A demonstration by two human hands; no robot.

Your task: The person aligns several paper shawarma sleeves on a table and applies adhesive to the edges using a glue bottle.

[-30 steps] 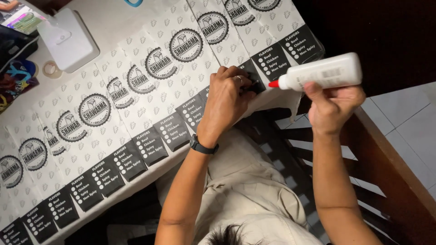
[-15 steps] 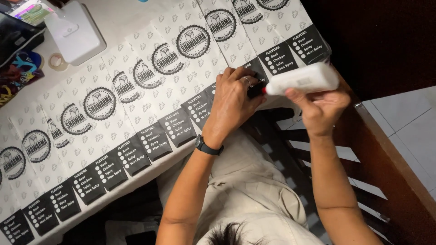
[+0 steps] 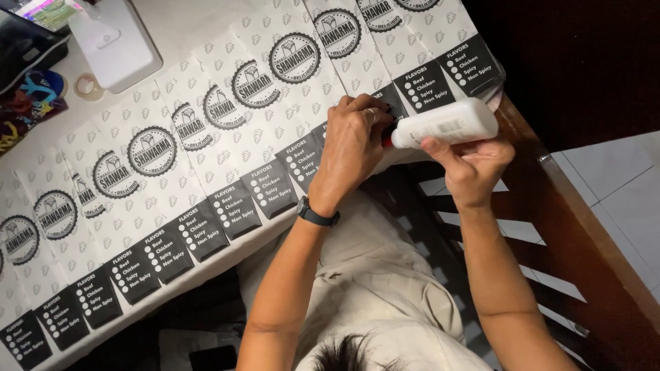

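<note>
My right hand (image 3: pixel 474 168) is wrapped around a white glue bottle (image 3: pixel 450 124), fingers closed on its body, holding it nearly level with its red tip (image 3: pixel 387 141) pointing left toward my other hand. My left hand (image 3: pixel 354 148) lies palm down on the row of paper bags (image 3: pixel 206 158), its fingers curled and pressing on the black lower panel of one bag, right at the table's (image 3: pixel 179 24) near edge. The red tip is touching or almost touching my left fingertips; I cannot tell which, since my fingers hide the spot. I wear a ring (image 3: pixel 372 114) on that hand and a black wristband (image 3: pixel 317 215) on the wrist.

The bags are white with small grey marks, each with a round black emblem and a black panel of white lettering at the end nearest me. They overlap like shingles in a long diagonal line from the lower left of the view to the upper right.

At the far left of the table stands a white boxy device (image 3: pixel 113 41), with a small roll of clear tape (image 3: pixel 88 86) just beside it and some colourful items (image 3: pixel 31 103) near the edge. Below my arms are my beige clothes (image 3: pixel 371 275) and the dark wooden slats of a bench (image 3: pixel 550 227); pale floor tiles (image 3: pixel 612 178) show at the right.
</note>
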